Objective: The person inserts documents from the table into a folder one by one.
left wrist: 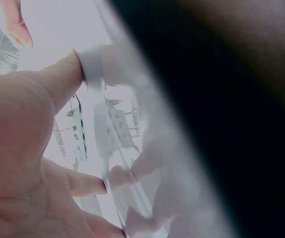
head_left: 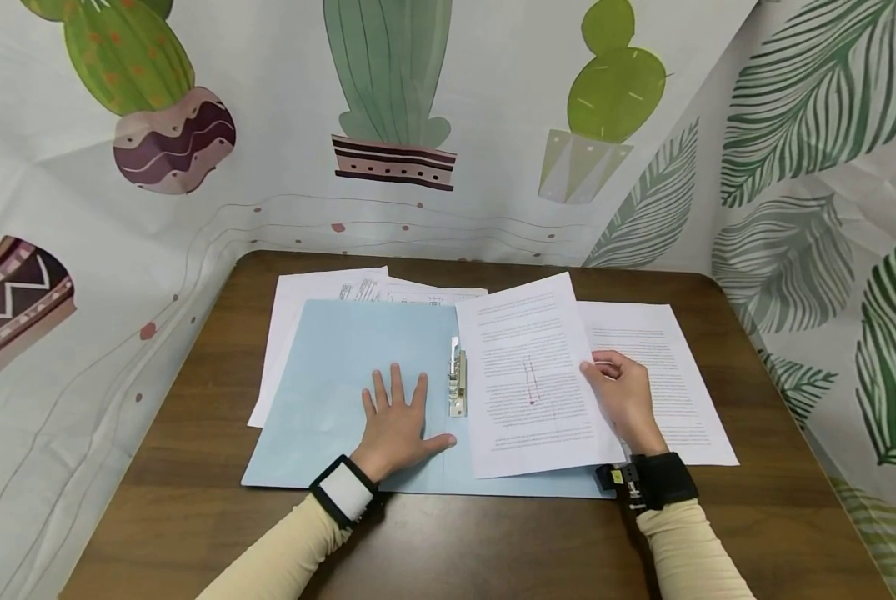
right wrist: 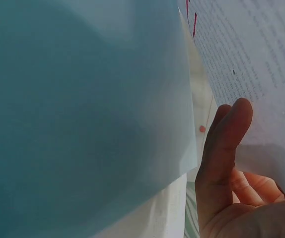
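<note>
Printed paper [head_left: 530,375] sits over the right side of the open blue folder [head_left: 357,333], just right of its metal clip [head_left: 458,379], long axis running up the counter [head_left: 493,542]. The nearer right hand [head_left: 622,398] pinches its right edge; the left hand [head_left: 397,425] spreads flat on the folder. It's white, densely typed, with 2 thin red lines.

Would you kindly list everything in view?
table: one, brown, centre
folder: one, light blue, on table
metal clip: one, silver, folder's middle
marked sheet: one, white, over folder's right
left papers: at least two, white, partly under folder
right paper: at least one, white, table's right
wall covering: count unclear, mostly white and green, behind table
sleeves: two, pale yellow, bottom
wristbands: two, black, at sleeves' ends
left hand: one, on folder
right hand: one, holding marked sheet
</note>
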The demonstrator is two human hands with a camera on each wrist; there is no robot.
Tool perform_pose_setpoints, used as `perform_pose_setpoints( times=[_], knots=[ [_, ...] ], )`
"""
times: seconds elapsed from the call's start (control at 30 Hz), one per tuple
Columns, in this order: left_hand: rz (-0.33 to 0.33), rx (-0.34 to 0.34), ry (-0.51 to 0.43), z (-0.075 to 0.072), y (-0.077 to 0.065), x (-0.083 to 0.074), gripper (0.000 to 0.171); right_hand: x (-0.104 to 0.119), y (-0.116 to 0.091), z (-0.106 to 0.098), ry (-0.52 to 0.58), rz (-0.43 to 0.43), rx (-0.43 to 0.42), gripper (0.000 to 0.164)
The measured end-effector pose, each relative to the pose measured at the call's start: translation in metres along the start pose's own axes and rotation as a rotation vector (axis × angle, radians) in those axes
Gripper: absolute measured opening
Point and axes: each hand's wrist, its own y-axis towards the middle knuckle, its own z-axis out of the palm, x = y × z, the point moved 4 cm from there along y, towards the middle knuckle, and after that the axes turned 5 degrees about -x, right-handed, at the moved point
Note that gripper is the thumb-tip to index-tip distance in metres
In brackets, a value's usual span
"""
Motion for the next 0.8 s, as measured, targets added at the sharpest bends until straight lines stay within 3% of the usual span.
perform_pose_setpoints(
  times=[0.33, 0.8],
  knots=[
    [-0.001, -0.005, 0.005, 0.000, 0.001, 0.001, 0.109, 0.003, 0.000, -0.010, 0.009, 0.017, -0.037, 0.029],
    [0.010, -0.009, -0.004, 0.000, 0.000, 0.001, 0.108, -0.006, -0.004, 0.008, 0.049, 0.019, -0.020, 0.027]
  ],
)
